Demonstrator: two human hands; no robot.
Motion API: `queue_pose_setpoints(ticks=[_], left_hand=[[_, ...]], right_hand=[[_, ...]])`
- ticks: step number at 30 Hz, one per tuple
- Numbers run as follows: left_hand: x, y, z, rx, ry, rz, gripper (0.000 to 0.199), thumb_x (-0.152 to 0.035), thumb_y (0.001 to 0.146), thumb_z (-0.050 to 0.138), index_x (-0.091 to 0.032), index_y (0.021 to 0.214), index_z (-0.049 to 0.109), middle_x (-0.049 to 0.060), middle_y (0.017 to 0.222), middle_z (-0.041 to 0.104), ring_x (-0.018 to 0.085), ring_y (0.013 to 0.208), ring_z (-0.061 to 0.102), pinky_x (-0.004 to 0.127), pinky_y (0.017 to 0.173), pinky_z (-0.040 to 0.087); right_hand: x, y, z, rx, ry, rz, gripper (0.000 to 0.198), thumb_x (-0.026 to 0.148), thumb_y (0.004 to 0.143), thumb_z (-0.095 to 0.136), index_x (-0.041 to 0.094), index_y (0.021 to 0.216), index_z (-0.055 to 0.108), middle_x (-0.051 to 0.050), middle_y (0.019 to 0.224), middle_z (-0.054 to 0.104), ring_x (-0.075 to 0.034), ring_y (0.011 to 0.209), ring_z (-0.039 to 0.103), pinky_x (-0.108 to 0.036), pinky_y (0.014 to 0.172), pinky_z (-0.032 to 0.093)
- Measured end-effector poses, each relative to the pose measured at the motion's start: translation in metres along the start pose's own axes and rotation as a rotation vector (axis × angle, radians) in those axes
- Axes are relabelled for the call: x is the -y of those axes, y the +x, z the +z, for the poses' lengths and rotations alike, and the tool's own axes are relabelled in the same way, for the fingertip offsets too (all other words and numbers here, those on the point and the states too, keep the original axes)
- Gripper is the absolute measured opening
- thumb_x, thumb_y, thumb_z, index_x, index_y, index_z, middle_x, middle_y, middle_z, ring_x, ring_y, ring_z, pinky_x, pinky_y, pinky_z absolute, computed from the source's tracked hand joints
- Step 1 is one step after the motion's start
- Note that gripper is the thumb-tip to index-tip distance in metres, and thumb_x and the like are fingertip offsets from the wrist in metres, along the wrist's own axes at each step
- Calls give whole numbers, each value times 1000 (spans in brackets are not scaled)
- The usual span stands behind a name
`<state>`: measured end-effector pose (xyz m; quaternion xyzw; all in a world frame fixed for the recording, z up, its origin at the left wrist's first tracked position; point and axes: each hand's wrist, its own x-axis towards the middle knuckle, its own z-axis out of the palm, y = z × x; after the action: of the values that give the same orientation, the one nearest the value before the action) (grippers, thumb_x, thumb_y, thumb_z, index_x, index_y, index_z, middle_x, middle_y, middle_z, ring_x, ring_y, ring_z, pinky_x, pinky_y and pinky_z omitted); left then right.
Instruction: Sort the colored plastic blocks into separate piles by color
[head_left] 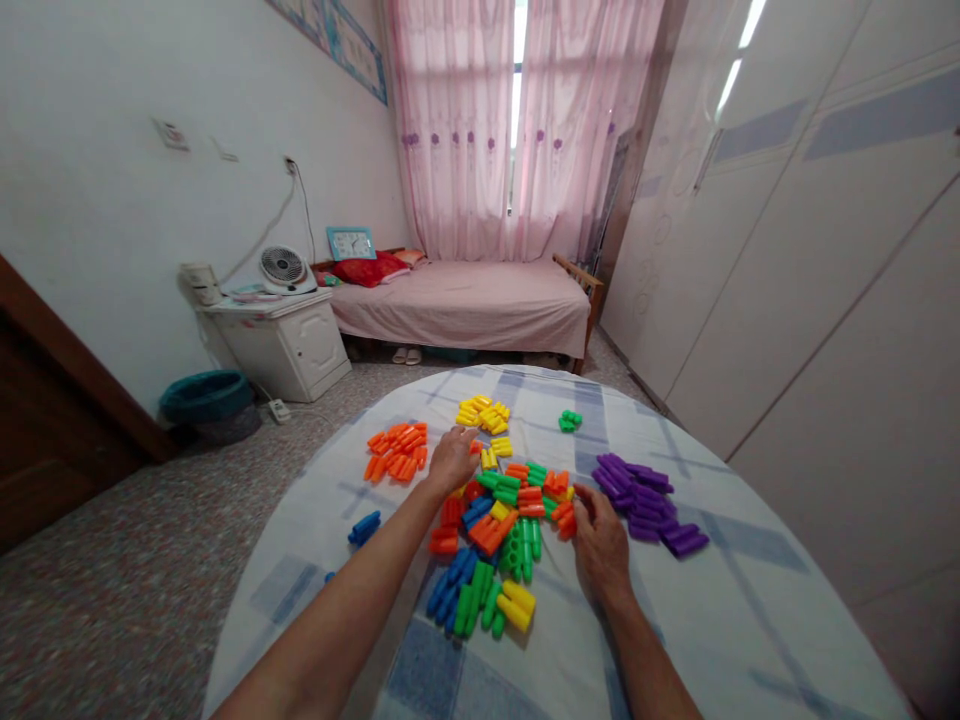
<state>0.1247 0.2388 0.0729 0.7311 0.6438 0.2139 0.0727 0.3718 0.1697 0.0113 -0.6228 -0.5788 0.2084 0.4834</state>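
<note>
Bullet-shaped plastic building blocks lie in colour groups on a round table. My left hand [453, 461] reaches between the orange pile [397, 450] and the yellow pile [484, 413], with an orange block [476, 448] at its closed fingertips. Curled fingers of my right hand [602, 545] close on an orange block [564, 519] at the right edge of the mixed heap. That heap holds green blocks [498, 487], blue blocks [452, 583], and some red, orange and yellow ones. Purple blocks [637, 497] are piled to the right of my right hand.
The table [720, 640] wears a blue-and-white checked cloth. A few green blocks [570, 420] sit at its far side, and blue blocks [364, 528] lie left of my left forearm. Beyond are a bed [465, 300], a white cabinet [300, 345] and a bin [210, 400].
</note>
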Motion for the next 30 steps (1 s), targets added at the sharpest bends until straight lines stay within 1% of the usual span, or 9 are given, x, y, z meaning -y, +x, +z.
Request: queue_pose_setpoints(ticks=[3, 6, 10, 13, 16, 19, 22, 27, 30], left_hand=[[7, 16, 11, 106, 18, 69, 46, -11, 69, 60, -22, 113, 64, 9, 115, 63, 22, 105, 60, 31, 90, 46], [8, 22, 15, 150, 42, 98, 33, -16, 70, 62, -23, 102, 69, 7, 101, 67, 23, 96, 63, 32, 85, 47], [15, 17, -4, 115, 55, 118, 40, -21, 75, 60, -23, 115, 64, 9, 113, 64, 24, 105, 59, 34, 93, 44], [38, 3, -33, 57, 77, 131, 45, -20, 79, 56, -24, 123, 58, 8, 123, 59, 23, 112, 55, 34, 98, 41], [72, -12, -56, -49, 161, 96, 41, -21, 80, 53, -23, 121, 59, 9, 122, 59, 24, 111, 55, 36, 97, 42], [103, -22, -59, -80, 213, 14, 41, -23, 81, 51, -21, 121, 59, 10, 123, 59, 24, 111, 55, 36, 97, 43], [117, -24, -50, -60, 200, -53, 40, -23, 81, 50, -20, 121, 58, 10, 124, 60, 22, 111, 55, 35, 97, 43], [95, -26, -49, -161, 201, -51, 41, -25, 80, 53, -19, 120, 58, 12, 129, 56, 25, 121, 49, 40, 104, 37], [66, -38, -49, -82, 94, 63, 39, -28, 81, 52, -21, 119, 60, 10, 125, 58, 24, 114, 54, 37, 99, 42]], right_hand=[[-1, 0, 1, 4, 10, 3, 35, 34, 84, 41, 19, 109, 60, -9, 106, 66, -23, 96, 61, -38, 86, 45], [0, 0, 0, 8, 1, 2, 35, 34, 84, 41, 19, 108, 61, -9, 106, 65, -23, 96, 61, -38, 85, 45], [4, -2, -3, 1, 11, -2, 35, 34, 84, 41, 19, 108, 62, -9, 106, 66, -23, 95, 61, -37, 84, 45], [5, -2, -3, -2, 17, -8, 36, 34, 83, 41, 19, 107, 63, -8, 104, 66, -22, 94, 61, -36, 83, 46], [6, -2, -2, -7, 4, -8, 36, 35, 83, 41, 19, 106, 64, -7, 102, 67, -22, 92, 61, -35, 82, 45], [7, -1, -1, -13, -28, -4, 36, 35, 82, 40, 19, 105, 64, -7, 101, 67, -21, 91, 61, -34, 81, 45], [8, -2, -2, -9, -31, -7, 36, 34, 83, 40, 19, 106, 64, -7, 102, 67, -21, 91, 61, -34, 82, 45], [8, -2, -3, -4, -13, -15, 35, 34, 84, 40, 19, 105, 63, -7, 101, 67, -21, 92, 61, -35, 83, 45], [7, -2, -3, -5, -6, -22, 34, 33, 83, 40, 19, 105, 63, -8, 102, 67, -21, 93, 61, -36, 83, 45]])
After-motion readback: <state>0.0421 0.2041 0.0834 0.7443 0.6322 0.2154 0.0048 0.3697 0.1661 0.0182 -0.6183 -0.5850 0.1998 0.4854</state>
